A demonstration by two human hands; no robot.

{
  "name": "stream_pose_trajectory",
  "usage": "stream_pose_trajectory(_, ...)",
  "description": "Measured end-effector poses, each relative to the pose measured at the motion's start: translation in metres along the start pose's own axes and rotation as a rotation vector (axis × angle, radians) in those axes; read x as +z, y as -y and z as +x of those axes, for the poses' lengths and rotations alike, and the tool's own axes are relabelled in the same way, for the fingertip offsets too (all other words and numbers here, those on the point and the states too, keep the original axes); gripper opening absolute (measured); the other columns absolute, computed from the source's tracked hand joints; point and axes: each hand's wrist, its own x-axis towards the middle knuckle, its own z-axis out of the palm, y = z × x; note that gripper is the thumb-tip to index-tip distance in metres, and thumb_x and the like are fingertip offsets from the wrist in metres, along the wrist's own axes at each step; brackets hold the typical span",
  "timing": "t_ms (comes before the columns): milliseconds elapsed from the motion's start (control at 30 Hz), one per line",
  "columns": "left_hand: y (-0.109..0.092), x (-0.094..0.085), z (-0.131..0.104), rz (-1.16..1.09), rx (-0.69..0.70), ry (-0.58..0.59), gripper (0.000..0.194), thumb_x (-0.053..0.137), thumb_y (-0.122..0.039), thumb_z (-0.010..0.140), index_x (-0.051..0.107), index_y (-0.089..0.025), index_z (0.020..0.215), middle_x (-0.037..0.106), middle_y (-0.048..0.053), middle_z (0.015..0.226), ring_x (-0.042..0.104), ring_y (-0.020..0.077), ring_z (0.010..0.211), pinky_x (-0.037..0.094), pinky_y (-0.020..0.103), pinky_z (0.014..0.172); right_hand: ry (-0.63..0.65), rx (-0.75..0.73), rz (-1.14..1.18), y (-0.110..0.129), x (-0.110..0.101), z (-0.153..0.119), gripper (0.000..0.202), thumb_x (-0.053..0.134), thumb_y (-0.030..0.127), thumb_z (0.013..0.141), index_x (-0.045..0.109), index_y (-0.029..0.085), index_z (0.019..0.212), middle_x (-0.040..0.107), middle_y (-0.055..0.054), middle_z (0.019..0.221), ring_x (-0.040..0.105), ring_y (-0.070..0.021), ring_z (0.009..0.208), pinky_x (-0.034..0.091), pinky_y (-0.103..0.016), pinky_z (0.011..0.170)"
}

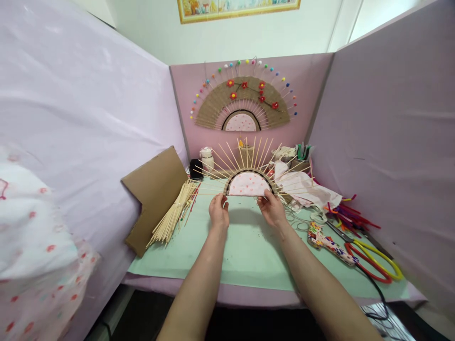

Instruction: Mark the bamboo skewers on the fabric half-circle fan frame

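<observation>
A half-round piece [248, 183] with pink dotted fabric, a dark braided rim and thin wooden sticks fanning out from its curved edge is held up above the green table mat. At its lower left corner, my left hand [219, 210] grips the edge between thumb and fingers. My right hand [272, 208] pinches the lower right corner, its thumb on the fabric front. On the pink back panel hangs a larger finished fan [245, 102] of brown burlap with red flowers and coloured pompoms along its stick tips.
Left: bundled sticks [172, 215] beside folded cardboard [156, 194]. Right: a patterned glue gun [330, 244] with a cable, red and yellow scissors [373, 260], pipe cleaners [350, 215] and cloth [302, 184]. Behind stand a white bottle [206, 160] and containers. Panels wall both sides.
</observation>
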Motion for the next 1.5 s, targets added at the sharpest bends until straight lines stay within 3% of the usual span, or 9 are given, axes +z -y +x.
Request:
stream_pose_trajectory(433, -0.002, -0.001, 0.004, -0.004, 0.068, -0.026, 0.036, 0.074, -0.019, 0.066, 0.055, -0.023, 0.096, 0.062, -0.005, 0.076, 0.057, 0.0055, 0.066, 0.04, 0.02, 0.071, 0.031, -0.027, -0.057, -0.003, 0.002, -0.001, 0.025, 0.083, 0.025, 0.061, 0.061, 0.021, 0.073, 0.064, 0.007, 0.06, 0.059, -0.0055, 0.05, 0.052, -0.014, 0.047)
stream_pose_trajectory(633, 0.0, -0.001, 0.003, 0.02, 0.014, -0.011, 0.039, 0.072, -0.027, 0.07, 0.058, -0.026, 0.106, 0.064, -0.005, 0.078, 0.06, 0.0072, 0.067, 0.042, 0.021, 0.07, 0.035, -0.013, -0.081, -0.004, 0.003, -0.002, 0.025, 0.083, 0.026, 0.06, 0.062, 0.02, 0.072, 0.064, 0.006, 0.06, 0.058, -0.0057, 0.051, 0.052, -0.014, 0.049)
stream_pose_trajectory(767, 0.0, 0.002, 0.001, -0.033, -0.069, -0.009, 0.024, 0.067, -0.037, 0.076, 0.063, -0.023, 0.095, 0.067, -0.002, 0.081, 0.061, 0.0093, 0.07, 0.044, 0.023, 0.072, 0.033, -0.001, -0.092, -0.005, 0.004, -0.003, 0.024, 0.083, 0.027, 0.061, 0.062, 0.02, 0.071, 0.064, 0.006, 0.059, 0.059, -0.006, 0.052, 0.052, -0.014, 0.05)
stream_pose_trajectory(1000, -0.003, 0.003, 0.007, -0.114, -0.112, -0.024, 0.003, 0.065, -0.02, 0.077, 0.065, -0.019, 0.081, 0.069, -0.001, 0.076, 0.062, 0.0086, 0.069, 0.046, 0.02, 0.071, 0.054, 0.035, -0.116, -0.007, 0.004, -0.004, 0.025, 0.082, 0.026, 0.061, 0.061, 0.02, 0.07, 0.064, 0.005, 0.06, 0.059, -0.0059, 0.051, 0.053, -0.015, 0.05)
stream_pose_trajectory(1167, 0.0, 0.006, 0.006, -0.106, -0.168, 0.01, 0.009, 0.066, -0.022, 0.078, 0.067, -0.019, 0.085, 0.071, 0.002, 0.081, 0.066, 0.0131, 0.078, 0.048, 0.024, 0.075, 0.056, 0.044, -0.13, -0.009, 0.004, -0.004, 0.024, 0.082, 0.028, 0.062, 0.061, 0.02, 0.072, 0.066, 0.004, 0.063, 0.06, -0.0064, 0.052, 0.053, -0.015, 0.051)
stream_pose_trajectory(1367, -0.005, 0.009, -0.001, -0.171, -0.271, 0.14, 0.04, 0.055, -0.057, 0.084, 0.068, -0.019, 0.088, 0.072, 0.007, 0.089, 0.066, 0.0178, 0.087, 0.051, 0.032, 0.081, 0.04, 0.039, -0.106, -0.011, 0.004, -0.004, 0.025, 0.082, 0.028, 0.062, 0.062, 0.021, 0.074, 0.067, 0.005, 0.065, 0.061, -0.0064, 0.056, 0.055, -0.015, 0.054)
stream_pose_trajectory(1500, -0.007, 0.005, 0.003, -0.227, -0.264, 0.05, 0.028, 0.057, -0.044, 0.087, 0.067, -0.018, 0.082, 0.071, 0.006, 0.084, 0.067, 0.0146, 0.082, 0.052, 0.027, 0.079, 0.037, 0.052, -0.093, -0.01, 0.004, -0.005, 0.027, 0.083, 0.028, 0.061, 0.062, 0.021, 0.076, 0.068, 0.005, 0.066, 0.062, -0.007, 0.056, 0.055, -0.015, 0.054)
